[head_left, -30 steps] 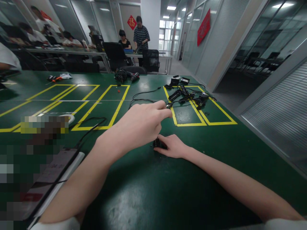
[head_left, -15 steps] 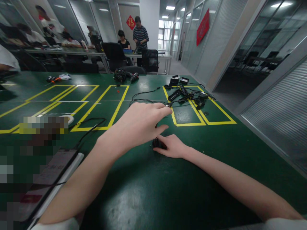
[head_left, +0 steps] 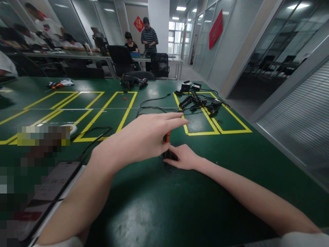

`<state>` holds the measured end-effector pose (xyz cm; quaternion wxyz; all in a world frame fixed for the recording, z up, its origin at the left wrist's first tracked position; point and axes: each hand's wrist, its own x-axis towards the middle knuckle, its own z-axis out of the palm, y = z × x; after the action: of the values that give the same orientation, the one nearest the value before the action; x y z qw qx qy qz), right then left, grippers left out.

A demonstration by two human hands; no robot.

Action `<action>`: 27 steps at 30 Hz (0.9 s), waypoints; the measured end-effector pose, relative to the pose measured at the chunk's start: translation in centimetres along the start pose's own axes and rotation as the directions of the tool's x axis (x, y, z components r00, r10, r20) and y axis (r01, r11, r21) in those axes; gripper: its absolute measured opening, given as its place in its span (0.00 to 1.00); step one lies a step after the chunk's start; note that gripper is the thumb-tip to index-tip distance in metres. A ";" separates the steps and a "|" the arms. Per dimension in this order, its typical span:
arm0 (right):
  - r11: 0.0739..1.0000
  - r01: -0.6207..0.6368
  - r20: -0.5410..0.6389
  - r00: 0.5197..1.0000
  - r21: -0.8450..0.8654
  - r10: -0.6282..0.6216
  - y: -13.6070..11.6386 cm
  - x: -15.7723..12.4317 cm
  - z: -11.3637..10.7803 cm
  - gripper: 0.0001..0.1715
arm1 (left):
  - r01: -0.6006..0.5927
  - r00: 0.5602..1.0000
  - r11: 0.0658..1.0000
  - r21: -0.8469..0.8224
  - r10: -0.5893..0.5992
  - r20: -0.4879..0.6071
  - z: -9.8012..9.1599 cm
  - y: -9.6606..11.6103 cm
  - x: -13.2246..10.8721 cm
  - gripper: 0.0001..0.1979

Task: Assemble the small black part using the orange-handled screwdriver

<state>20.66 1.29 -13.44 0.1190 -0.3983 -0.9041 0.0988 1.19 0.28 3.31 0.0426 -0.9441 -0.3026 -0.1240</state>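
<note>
My left hand (head_left: 150,135) arches over an upright orange-and-black screwdriver handle (head_left: 167,136), which shows between the thumb and the palm. Its fingers stretch forward past the handle, the thumb is bent in against it, and the screwdriver's tip is hidden. Just below, my right hand (head_left: 185,157) pinches a small black part (head_left: 170,155) against the table, thumb on the near side and fingers on the far side. Much of that part is covered by the fingers, so its kind cannot be made out.
Black cables and devices (head_left: 196,101) lie heaped on the green table (head_left: 159,206) beyond my hands. A power drill (head_left: 142,82) sits further back. To the left are a white tape roll (head_left: 70,129), a cable and a phone-like slab (head_left: 55,181). People work at another table behind.
My left fingers have straightened forward and the thumb has drawn back, uncovering the orange of the handle. My right hand keeps its place on the black part.
</note>
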 end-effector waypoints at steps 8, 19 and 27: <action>1.000 -0.008 0.010 1.000 0.000 0.008 0.0 0.0 0.0 0.20 | 0.062 0.997 0.998 0.034 -0.061 -0.043 0.3 -0.1 0.2 0.36; 1.000 -0.030 0.029 0.999 0.006 0.030 0.0 0.0 -0.1 0.20 | 0.130 0.991 0.990 0.054 -0.128 -0.031 0.0 -0.6 0.5 0.18; 1.000 -0.002 -0.003 1.000 0.018 0.002 0.4 -0.1 0.2 0.19 | -0.040 0.999 0.983 -0.182 0.043 0.012 -0.4 -0.5 0.0 0.32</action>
<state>20.95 1.41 -13.73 0.1238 -0.3982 -0.9026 0.1063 0.79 0.58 3.72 -0.0435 -0.9511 -0.2705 -0.1425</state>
